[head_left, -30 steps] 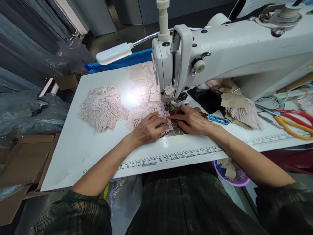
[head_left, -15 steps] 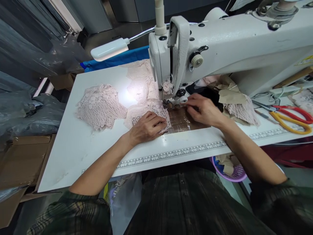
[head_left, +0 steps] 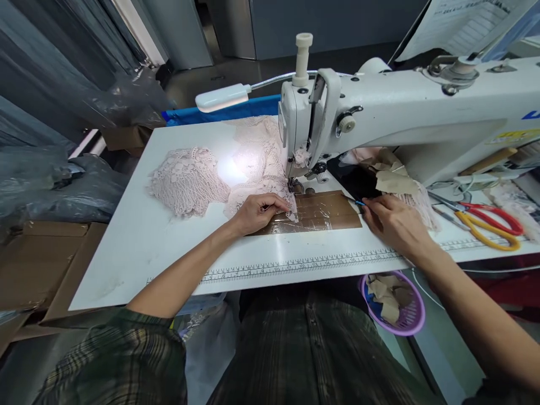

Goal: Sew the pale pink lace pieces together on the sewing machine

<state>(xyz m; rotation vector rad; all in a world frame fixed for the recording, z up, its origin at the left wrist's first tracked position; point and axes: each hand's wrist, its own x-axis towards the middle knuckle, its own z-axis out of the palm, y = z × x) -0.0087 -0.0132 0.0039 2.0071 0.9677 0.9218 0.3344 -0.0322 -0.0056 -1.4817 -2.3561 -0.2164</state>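
My left hand (head_left: 258, 214) pinches the near edge of a piece of pale pink lace fabric (head_left: 265, 188), which runs under the presser foot of the white sewing machine (head_left: 310, 118). My right hand (head_left: 394, 222) is to the right of the needle area, fingers closed round a slim, dark-tipped tool with a blue part (head_left: 358, 202); its exact kind is unclear. That tool's tip points left over a brown taped sheet (head_left: 331, 211) on the machine bed. A separate heap of pink lace (head_left: 185, 183) lies on the left of the table.
Orange-and-red-handled scissors (head_left: 485, 228) lie at the right, near beige and pink scraps (head_left: 394, 177). A ruler strip (head_left: 295, 265) runs along the table's front. Below hangs or stands a purple basket (head_left: 417, 315) of scraps. A lamp (head_left: 223, 97) hangs over the far left side.
My right hand has drawn back right from the presser foot, and the slim tool now shows in it. The left fingers have gathered into a pinch at the lace edge. The view has shifted.
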